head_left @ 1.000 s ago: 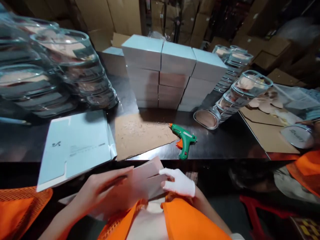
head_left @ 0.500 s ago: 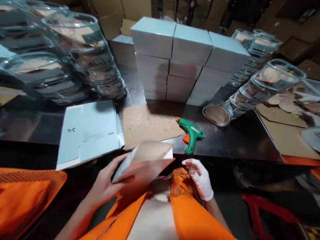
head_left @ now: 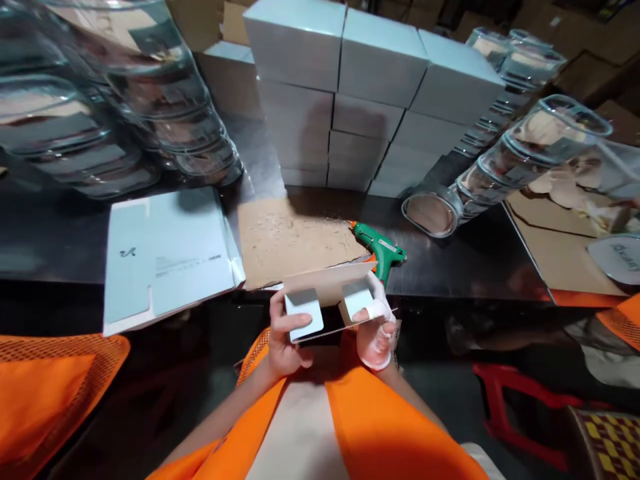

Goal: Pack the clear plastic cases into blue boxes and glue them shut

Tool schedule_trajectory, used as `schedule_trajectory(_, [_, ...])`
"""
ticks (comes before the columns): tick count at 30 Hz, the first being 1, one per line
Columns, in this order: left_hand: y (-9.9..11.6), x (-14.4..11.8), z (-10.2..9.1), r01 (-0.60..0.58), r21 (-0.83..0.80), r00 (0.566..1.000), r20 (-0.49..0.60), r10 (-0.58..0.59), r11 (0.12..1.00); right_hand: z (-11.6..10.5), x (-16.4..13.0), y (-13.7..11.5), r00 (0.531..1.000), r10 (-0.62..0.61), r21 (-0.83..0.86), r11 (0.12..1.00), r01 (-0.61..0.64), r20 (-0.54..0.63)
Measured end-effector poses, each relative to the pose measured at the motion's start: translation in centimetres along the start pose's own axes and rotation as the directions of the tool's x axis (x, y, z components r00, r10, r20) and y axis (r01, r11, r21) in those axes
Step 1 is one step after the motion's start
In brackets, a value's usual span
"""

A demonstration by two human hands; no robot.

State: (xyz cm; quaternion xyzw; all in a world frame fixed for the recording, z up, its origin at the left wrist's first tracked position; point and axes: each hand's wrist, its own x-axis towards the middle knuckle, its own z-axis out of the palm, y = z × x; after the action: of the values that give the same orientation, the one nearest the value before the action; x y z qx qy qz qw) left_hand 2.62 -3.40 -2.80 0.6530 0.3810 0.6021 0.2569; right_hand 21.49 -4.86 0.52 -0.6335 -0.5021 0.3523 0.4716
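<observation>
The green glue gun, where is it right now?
The glue gun lies on the dark table, right of the brown cardboard sheet and just beyond the gloved right hand.

My two hands, left (head_left: 285, 340) and right (head_left: 374, 327), were at the near edge of the dark tabletop (head_left: 465, 267). Directly ahead lay a flat brown cardboard sheet (head_left: 287, 237), low and no bar to passage. A green glue gun (head_left: 380, 248) lay just beyond my right hand. A wall of stacked pale blue boxes (head_left: 350, 100) closed the far side. Flat pale blue carton blanks (head_left: 167, 257) and stacked clear plastic tubs (head_left: 125, 113) occupied the left; a leaning row of clear tubs (head_left: 500, 173) blocked the right. Bare tabletop remained right of the glue gun.
</observation>
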Motion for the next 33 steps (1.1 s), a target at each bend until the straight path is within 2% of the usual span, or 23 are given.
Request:
schedule_trajectory(3, [0.5, 0.2, 0.8, 0.026, -0.020, 1.000, -0.005, -0.026, 0.999, 0.8, 0.4, -0.5, 0.957, 0.006, 0.279, 0.957, 0.079, -0.289])
schedule_trajectory(5, [1.1, 0.8, 1.0, 0.026, -0.045, 0.998, 0.055, -0.024, 0.999, 1.3, 0.5, -0.8, 0.933, 0.044, 0.371, 0.924, 0.099, -0.358])
schedule_trajectory(8, [1.6, 1.8, -0.2, -0.092, -0.003, 0.968, 0.233, 0.090, 0.996, 0.8, 0.5, -0.8, 0.934, 0.059, 0.363, 0.928, 0.079, -0.353])
schedule_trajectory(10, [1.3, 2.2, -1.7, -0.165, 0.084, 0.950, 0.280, 0.136, 0.983, -0.6, 0.9, -0.7, 0.961, 0.019, 0.253, 0.966, 0.053, -0.275])
schedule_trajectory(11, [0.9, 2.2, -2.6, -0.160, 0.133, 0.960, 0.250, 0.123, 0.978, -1.6, 1.4, -0.7, 0.971, -0.012, 0.147, 0.988, 0.048, -0.241])
schedule_trajectory(13, [0.0, 2.0, -4.1, -0.070, 0.206, 0.993, 0.109, 0.049, 0.976, -3.7, 2.9, -0.8, 0.970, -0.045, -0.153, 0.988, 0.008, -0.238])
schedule_trajectory(15, [-1.0, 1.8, -5.0, 0.057, 0.233, 0.998, -0.051, -0.047, 0.971, -5.6, 5.1, -1.1, 0.960, 0.023, -0.435, 0.888, -0.147, -0.278])
schedule_trajectory(17, [-1.6, 1.7, -5.2, 0.161, 0.238, 0.979, -0.164, -0.123, 0.958, -6.6, 7.5, -1.4, 0.934, 0.209, -0.546, 0.765, -0.341, -0.291])
schedule_trajectory(18, [-1.7, 1.7, -5.1, 0.196, 0.239, 0.969, -0.195, -0.151, 0.951, -6.9, 8.5, -1.4, 0.909, 0.309, -0.533, 0.738, -0.415, -0.279])
schedule_trajectory(20, [-1.8, 1.7, -4.8, 0.224, 0.235, 0.959, -0.229, -0.170, 0.946, -7.3, 10.2, -1.3, 0.869, 0.432, -0.431, 0.755, -0.494, -0.240])
schedule_trajectory(24, [-1.4, 2.0, -4.0, 0.233, 0.177, 0.952, -0.243, -0.187, 0.956, -8.1, 11.5, -0.4, 0.867, 0.482, -0.163, 0.852, -0.497, -0.127])
schedule_trajectory(26, [-1.1, 2.4, -3.7, 0.264, 0.121, 0.943, -0.240, -0.229, 0.957, -8.2, 11.2, -0.2, 0.878, 0.469, -0.030, 0.880, -0.474, -0.096])
schedule_trajectory(29, [-0.7, 3.6, -3.2, 0.337, 0.057, 0.928, -0.192, -0.321, 0.940, -7.5, 9.7, -0.3, 0.903, 0.402, 0.112, 0.914, -0.389, -0.149])
schedule_trajectory(31, [-0.3, 4.6, -2.8, 0.367, 0.052, 0.923, -0.147, -0.356, 0.929, -6.9, 8.3, -0.6, 0.923, 0.312, 0.180, 0.944, -0.275, -0.224])
schedule_trajectory(33, [0.1, 5.7, -2.4, 0.360, 0.058, 0.930, -0.104, -0.353, 0.931, -6.6, 6.9, -1.1, 0.946, 0.219, 0.239, 0.957, -0.162, -0.238])
